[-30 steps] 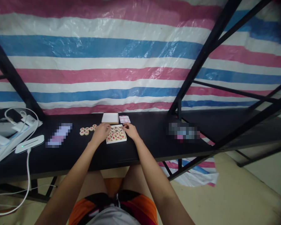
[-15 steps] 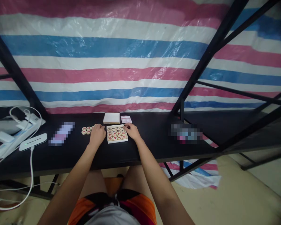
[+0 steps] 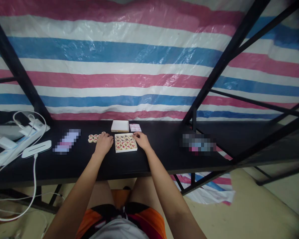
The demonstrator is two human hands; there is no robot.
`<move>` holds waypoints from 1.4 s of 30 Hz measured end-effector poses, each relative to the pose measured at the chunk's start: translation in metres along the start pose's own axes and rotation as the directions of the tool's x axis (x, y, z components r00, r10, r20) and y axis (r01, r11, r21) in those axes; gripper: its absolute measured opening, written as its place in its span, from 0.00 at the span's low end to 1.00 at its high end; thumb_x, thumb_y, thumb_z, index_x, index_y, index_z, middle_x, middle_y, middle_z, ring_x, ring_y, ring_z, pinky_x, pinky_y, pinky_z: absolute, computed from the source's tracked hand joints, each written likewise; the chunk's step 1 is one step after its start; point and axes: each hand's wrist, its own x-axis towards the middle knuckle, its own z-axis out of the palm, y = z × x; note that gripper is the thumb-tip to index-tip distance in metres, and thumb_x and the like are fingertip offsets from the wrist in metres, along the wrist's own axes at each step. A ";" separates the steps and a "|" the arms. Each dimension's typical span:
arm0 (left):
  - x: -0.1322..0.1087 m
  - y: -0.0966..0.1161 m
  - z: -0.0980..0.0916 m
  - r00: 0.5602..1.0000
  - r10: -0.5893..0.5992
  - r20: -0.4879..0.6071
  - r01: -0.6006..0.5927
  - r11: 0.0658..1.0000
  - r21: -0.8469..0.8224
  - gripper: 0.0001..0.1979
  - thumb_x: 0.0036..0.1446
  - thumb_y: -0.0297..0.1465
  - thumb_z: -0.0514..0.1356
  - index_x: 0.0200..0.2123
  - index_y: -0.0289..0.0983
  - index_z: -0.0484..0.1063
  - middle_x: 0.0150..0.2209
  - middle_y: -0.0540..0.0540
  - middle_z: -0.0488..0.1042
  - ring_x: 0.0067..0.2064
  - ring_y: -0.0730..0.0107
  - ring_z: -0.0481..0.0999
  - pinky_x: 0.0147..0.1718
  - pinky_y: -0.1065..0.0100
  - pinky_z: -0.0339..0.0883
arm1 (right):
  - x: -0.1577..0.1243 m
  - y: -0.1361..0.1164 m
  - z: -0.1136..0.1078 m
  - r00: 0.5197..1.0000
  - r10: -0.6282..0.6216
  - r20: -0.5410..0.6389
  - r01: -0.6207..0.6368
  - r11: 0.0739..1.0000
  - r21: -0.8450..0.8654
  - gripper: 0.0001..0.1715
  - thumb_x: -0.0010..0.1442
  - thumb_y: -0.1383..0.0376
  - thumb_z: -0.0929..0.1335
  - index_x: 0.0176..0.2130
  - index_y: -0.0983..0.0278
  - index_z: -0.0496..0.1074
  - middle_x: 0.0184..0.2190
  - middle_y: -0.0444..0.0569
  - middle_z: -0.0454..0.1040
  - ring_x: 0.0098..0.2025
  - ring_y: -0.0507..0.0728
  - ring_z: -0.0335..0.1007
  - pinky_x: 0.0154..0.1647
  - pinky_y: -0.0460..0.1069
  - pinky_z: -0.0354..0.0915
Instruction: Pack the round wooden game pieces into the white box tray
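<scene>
An open white box (image 3: pixel 126 151) lies on the black table, filled with rows of round Chinese chess pieces (image 3: pixel 125 142), marked black at the back and red in front. My right hand (image 3: pixel 141 140) is at the box's back right corner, its fingers bent over the rim. To the left of the box, my left hand (image 3: pixel 104 144) rests palm down, fingers loosely apart. Its fingertips reach a small group of loose chess pieces (image 3: pixel 92 138) on the table and partly hide them. Nothing shows in the left hand's grasp.
Behind the box lie its white lid (image 3: pixel 120 126) and a printed paper card (image 3: pixel 135 127). A blurred phone-like item (image 3: pixel 67 141), a white device (image 3: pixel 37 149) and a power strip with cables (image 3: pixel 27 137) are leftward. Another blurred item (image 3: pixel 199 143) is rightward, near black frame bars (image 3: pixel 214 69).
The whole view has shifted slightly. Both hands keep nearly the same places beside the box and the loose pieces.
</scene>
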 end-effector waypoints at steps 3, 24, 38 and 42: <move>-0.002 0.001 -0.004 1.000 0.004 0.018 -0.004 1.000 0.011 0.12 0.58 0.29 0.52 0.37 0.37 0.76 0.36 0.37 0.76 0.50 0.50 0.66 0.46 0.55 0.58 | 0.000 -0.001 0.000 1.000 0.008 0.001 -0.008 1.000 0.006 0.10 0.55 0.60 0.67 0.36 0.62 0.74 0.32 0.45 0.76 0.36 0.54 0.71 0.43 0.48 0.64; 0.001 0.003 -0.004 0.991 -0.116 -0.072 0.095 0.965 -0.245 0.15 0.62 0.33 0.48 0.37 0.37 0.75 0.40 0.42 0.75 0.44 0.60 0.71 0.46 0.61 0.61 | -0.001 -0.001 0.000 1.000 0.019 0.002 -0.019 1.000 0.007 0.10 0.54 0.60 0.67 0.36 0.62 0.74 0.33 0.45 0.76 0.36 0.53 0.71 0.43 0.48 0.64; -0.001 0.003 -0.005 0.980 -0.198 0.035 0.198 0.980 -0.005 0.14 0.56 0.25 0.50 0.40 0.34 0.73 0.42 0.37 0.71 0.44 0.55 0.71 0.42 0.60 0.63 | -0.001 -0.001 -0.001 1.000 0.003 0.006 -0.003 1.000 0.003 0.10 0.55 0.60 0.66 0.35 0.62 0.74 0.33 0.45 0.76 0.37 0.54 0.71 0.43 0.48 0.64; -0.002 0.004 -0.005 0.975 -0.210 0.075 0.217 0.971 -0.102 0.13 0.57 0.24 0.50 0.40 0.36 0.73 0.41 0.40 0.71 0.42 0.60 0.73 0.38 0.64 0.65 | -0.001 0.000 0.000 1.000 0.014 -0.001 -0.014 1.000 0.010 0.10 0.55 0.60 0.67 0.36 0.62 0.74 0.33 0.45 0.76 0.36 0.54 0.71 0.43 0.48 0.64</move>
